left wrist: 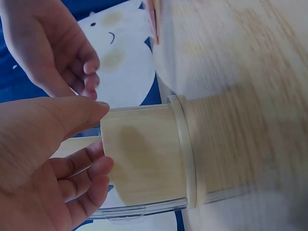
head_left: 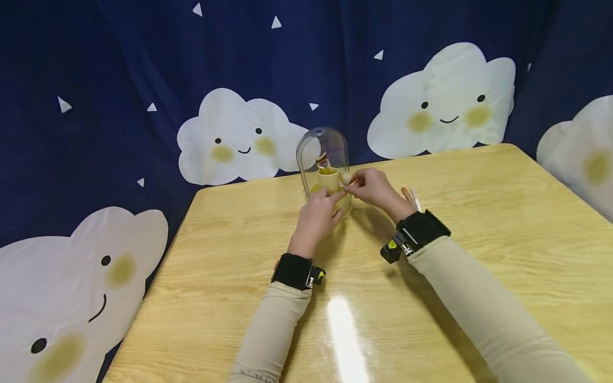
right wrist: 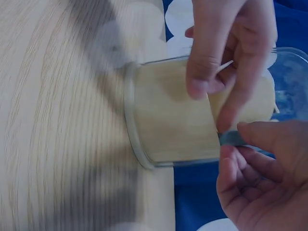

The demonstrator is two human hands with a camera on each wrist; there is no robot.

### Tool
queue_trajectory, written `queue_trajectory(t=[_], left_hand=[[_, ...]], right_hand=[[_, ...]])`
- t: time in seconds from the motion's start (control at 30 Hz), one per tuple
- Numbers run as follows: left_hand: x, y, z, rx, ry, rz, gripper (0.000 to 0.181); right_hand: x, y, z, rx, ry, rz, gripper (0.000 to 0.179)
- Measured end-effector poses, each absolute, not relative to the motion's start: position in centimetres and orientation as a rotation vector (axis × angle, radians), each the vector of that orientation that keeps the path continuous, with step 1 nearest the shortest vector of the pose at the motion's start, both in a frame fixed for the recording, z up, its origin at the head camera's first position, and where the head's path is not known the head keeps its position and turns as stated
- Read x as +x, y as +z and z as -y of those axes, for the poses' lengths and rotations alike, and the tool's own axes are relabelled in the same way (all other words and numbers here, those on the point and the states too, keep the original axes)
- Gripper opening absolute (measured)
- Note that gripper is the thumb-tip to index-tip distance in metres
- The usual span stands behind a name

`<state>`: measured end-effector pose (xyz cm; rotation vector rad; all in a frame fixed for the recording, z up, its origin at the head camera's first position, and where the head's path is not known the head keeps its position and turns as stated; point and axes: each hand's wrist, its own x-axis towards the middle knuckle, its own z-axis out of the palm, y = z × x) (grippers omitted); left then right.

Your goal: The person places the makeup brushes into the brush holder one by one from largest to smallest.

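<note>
A clear dome (head_left: 346, 151) stands at the far edge of the table, with a pale yellow cup (head_left: 328, 181) inside it. A small brown-and-white piece (head_left: 322, 159) sits over the cup's rim. Beneath is a pale, smooth block (right wrist: 168, 113) on a round base (right wrist: 130, 113). My right hand (head_left: 373, 186), at the dome's right side, pinches a small blue-grey piece (right wrist: 233, 138) between thumb and fingertips by the block's upper edge. From the front, my left hand (head_left: 316, 213) reaches in, index finger extended to that piece, thumb at the block's edge, other fingers loosely bent.
Several thin sticks (head_left: 411, 197), brown and white, show on the table behind my right wrist. The wooden table (head_left: 230, 255) extends around the dome. Behind it hangs a dark blue curtain (head_left: 268, 58) with smiling clouds.
</note>
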<state>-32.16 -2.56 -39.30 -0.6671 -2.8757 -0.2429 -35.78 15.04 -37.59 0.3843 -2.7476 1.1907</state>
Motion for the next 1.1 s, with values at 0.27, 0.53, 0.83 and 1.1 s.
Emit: queue_trajectory(t=[0.27, 0.53, 0.83, 1.1], left_hand=[[-32.0, -39.3, 2.5, -0.696, -0.242, 2.86, 0.044], [-32.1, -38.2, 3.8, -0.615, -0.315, 2.844, 0.029], [-32.3, -37.8, 5.0, -0.513, -0.315, 2.847, 0.012], [-32.5, -37.7, 5.5, -0.526, -0.306, 2.875, 0.016]], right_hand=[[-36.3, -38.6, -14.1, 0.346, 1.226, 2.652, 0.02], [-36.7, -39.1, -14.2, 0.346, 1.188, 2.581, 0.021], [-36.6, -39.4, -14.1, 0.372, 1.12, 2.525, 0.021], [-36.0, -39.0, -14.2, 0.415, 1.047, 2.515, 0.019]])
